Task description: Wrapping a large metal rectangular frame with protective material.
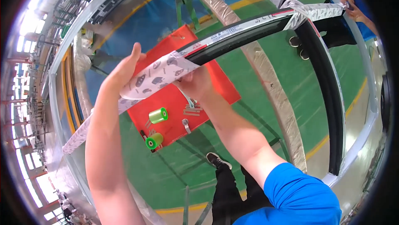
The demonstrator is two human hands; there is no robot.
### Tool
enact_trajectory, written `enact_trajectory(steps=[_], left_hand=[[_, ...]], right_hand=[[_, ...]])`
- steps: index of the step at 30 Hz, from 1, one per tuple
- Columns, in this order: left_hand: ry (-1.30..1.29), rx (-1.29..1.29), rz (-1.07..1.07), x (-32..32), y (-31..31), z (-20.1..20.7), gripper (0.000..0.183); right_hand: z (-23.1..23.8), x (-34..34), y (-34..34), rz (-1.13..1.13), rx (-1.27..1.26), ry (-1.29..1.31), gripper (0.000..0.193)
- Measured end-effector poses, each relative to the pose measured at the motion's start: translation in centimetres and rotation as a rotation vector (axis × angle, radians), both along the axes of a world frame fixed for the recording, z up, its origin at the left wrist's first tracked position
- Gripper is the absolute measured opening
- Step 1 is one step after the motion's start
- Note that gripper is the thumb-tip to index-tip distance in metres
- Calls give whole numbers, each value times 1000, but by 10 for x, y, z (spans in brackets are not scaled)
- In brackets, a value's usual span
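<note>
A white wrapping strip with grey printed figures [154,74] lies round the near-left part of a long black and silver frame bar [245,33]. My left hand [124,69] is at the strip's left side, open with its thumb stretched up; its other fingers are hidden behind the strip. From below, my right hand [196,82] reaches the strip's lower edge, its fingers curled closed on it and partly covered. Further down-left, the bar wears a narrow wrapped stretch [79,135]. More printed wrapping [296,13] covers the corner joint at the far right end.
Under the bar stands a red-topped table [224,87] with two green film rolls [158,115] and small metal pieces [192,109]. A plastic-wrapped beam [270,79] runs beneath the frame. At the upper right, a co-worker's hands [353,11] touch the frame's wrapped end.
</note>
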State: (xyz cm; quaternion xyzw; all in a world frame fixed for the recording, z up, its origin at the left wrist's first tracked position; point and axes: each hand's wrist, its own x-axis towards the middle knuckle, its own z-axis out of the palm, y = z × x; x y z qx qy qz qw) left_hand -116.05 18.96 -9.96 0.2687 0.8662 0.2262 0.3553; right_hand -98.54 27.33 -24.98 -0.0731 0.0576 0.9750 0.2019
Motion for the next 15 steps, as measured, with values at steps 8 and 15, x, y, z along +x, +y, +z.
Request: enact_trajectory(steps=[8,15], left_hand=[[15,-465,-182,-8,48,-36,77],[12,-96,-107,-16,44,-40,53]], right_hand=[[-26,-8,43,-27,114,251,54],[-41,-36,57,-149,-52,477,48]])
